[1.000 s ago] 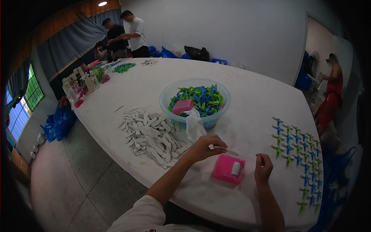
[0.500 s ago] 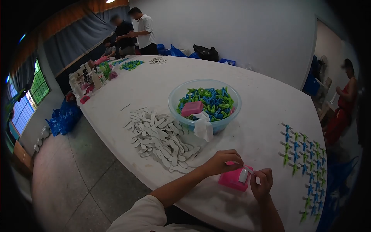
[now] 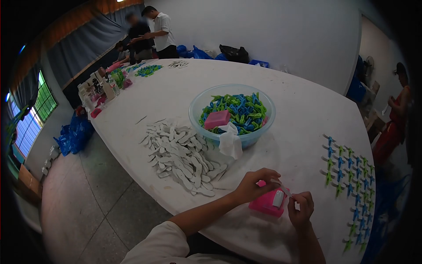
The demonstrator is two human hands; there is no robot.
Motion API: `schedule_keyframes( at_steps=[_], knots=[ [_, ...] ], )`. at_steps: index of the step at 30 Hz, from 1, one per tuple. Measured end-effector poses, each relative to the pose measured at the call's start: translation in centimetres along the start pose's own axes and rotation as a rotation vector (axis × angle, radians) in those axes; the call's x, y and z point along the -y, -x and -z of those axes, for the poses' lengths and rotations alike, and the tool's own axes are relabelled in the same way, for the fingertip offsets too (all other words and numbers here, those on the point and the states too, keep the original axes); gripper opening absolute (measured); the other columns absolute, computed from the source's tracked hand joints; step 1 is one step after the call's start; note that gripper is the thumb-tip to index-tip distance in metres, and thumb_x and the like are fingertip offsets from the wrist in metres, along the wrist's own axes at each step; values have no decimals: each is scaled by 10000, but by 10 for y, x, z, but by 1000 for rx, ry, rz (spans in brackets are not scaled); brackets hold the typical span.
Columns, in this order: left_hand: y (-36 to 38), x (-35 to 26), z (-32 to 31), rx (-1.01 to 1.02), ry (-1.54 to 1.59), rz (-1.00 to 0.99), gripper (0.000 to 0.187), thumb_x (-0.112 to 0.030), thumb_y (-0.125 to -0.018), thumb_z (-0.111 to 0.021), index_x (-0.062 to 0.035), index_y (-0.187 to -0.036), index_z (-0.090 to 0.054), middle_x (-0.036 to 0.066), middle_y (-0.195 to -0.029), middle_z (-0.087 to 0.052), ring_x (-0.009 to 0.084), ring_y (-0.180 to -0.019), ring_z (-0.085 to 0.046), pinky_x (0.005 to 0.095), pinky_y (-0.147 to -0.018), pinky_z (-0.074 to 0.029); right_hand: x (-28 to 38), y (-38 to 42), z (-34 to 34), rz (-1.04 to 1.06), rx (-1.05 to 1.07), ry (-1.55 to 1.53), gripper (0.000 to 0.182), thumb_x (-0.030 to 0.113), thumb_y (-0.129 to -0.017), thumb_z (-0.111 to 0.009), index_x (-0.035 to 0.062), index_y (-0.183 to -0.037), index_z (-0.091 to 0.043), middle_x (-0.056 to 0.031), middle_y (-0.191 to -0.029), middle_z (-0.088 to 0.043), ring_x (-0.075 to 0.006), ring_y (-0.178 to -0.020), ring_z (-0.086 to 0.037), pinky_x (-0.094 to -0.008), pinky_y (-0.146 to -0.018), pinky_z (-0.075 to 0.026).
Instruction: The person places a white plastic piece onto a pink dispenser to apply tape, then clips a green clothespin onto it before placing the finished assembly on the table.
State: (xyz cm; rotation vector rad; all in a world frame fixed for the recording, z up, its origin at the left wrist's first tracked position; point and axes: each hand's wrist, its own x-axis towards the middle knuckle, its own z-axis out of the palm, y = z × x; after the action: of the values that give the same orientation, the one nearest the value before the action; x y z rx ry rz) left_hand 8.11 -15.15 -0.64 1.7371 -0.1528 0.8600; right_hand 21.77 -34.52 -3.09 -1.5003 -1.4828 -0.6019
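Observation:
A thin pale strip [image 3: 285, 190] spans the gap between my hands. My left hand [image 3: 257, 185] pinches its upper left end, and my right hand [image 3: 301, 207] grips the lower right end between thumb and curled fingers. Just under it lies a bright pink block [image 3: 265, 204], with a glossy white rounded piece [image 3: 278, 198] on top. To the left spreads a heap of pale grey flat strips [image 3: 182, 158] with rounded ends. Beyond my hands stands a clear bluish bowl [image 3: 194, 115] of green and blue clips [image 3: 241, 110].
A pink block [image 3: 216, 119] and a crumpled white tissue [image 3: 231, 143] rest on the bowl's near side. Rows of blue and green clips [image 3: 350, 176] line the table's right side. Bottles [image 3: 108, 89] crowd the far left edge. People [image 3: 165, 35] stand at the far end; another person [image 3: 399, 110] is at right.
My hands have lifted slightly, tilting the strip more steeply above the pink block. The view has shifted a little.

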Motion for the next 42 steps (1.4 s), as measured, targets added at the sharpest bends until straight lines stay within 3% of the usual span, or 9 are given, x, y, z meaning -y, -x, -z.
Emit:
schedule_keyframes(
  at_steps=[5,9,12,14,20,29,42],
  knots=[
    [1,2,2,-3,-82,23,288,-57,-880,-739,-63,-1151,-643,70,-900,-716,138,-758,-669,277,-699,-517,3,-1,-1,22,6,-12,272,-74,-739,-724,34,-957,-601,-90,-804,-565,-264,-661,-574,-367,-549,-453],
    [1,-2,4,3,-102,66,247,-50,-884,-727,-63,-1121,-660,78,-897,-710,154,-754,-678,283,-677,-518,1,2,-3,6,5,-16,268,-70,-741,-728,33,-956,-606,-91,-792,-566,-257,-635,-576,-359,-529,-448],
    [-1,-5,6,69,-204,31,193,-36,-889,-704,-57,-1079,-678,86,-906,-705,187,-755,-685,296,-676,-529,0,3,-2,-24,6,-17,258,-68,-748,-726,30,-956,-609,-93,-788,-571,-257,-629,-577,-357,-528,-449],
    [-4,0,8,122,-215,-112,195,1,-871,-715,-40,-1059,-690,85,-957,-715,183,-798,-688,288,-674,-528,-3,2,-3,-29,-6,-15,252,-66,-753,-725,28,-957,-611,-94,-788,-574,-258,-628,-577,-357,-527,-448],
    [-5,3,10,139,-272,-139,194,21,-863,-702,-30,-1049,-682,102,-934,-704,232,-811,-697,320,-690,-547,-4,6,-3,-53,1,-33,231,-58,-772,-715,23,-964,-616,-100,-791,-586,-259,-628,-581,-358,-527,-451],
    [-7,3,13,167,-338,-179,196,0,-856,-724,-36,-1045,-682,86,-898,-691,203,-738,-677,304,-619,-526,-4,5,-3,-68,-2,-30,220,-57,-779,-711,16,-967,-622,-101,-776,-598,-253,-608,-582,-352,-517,-453],
    [-5,1,10,147,-265,-98,205,-2,-869,-707,-44,-1067,-677,82,-929,-688,194,-746,-671,295,-625,-519,-1,0,-3,-79,17,-34,224,-74,-787,-708,16,-974,-622,-94,-763,-604,-224,-585,-583,-332,-501,-457]
  ],
)
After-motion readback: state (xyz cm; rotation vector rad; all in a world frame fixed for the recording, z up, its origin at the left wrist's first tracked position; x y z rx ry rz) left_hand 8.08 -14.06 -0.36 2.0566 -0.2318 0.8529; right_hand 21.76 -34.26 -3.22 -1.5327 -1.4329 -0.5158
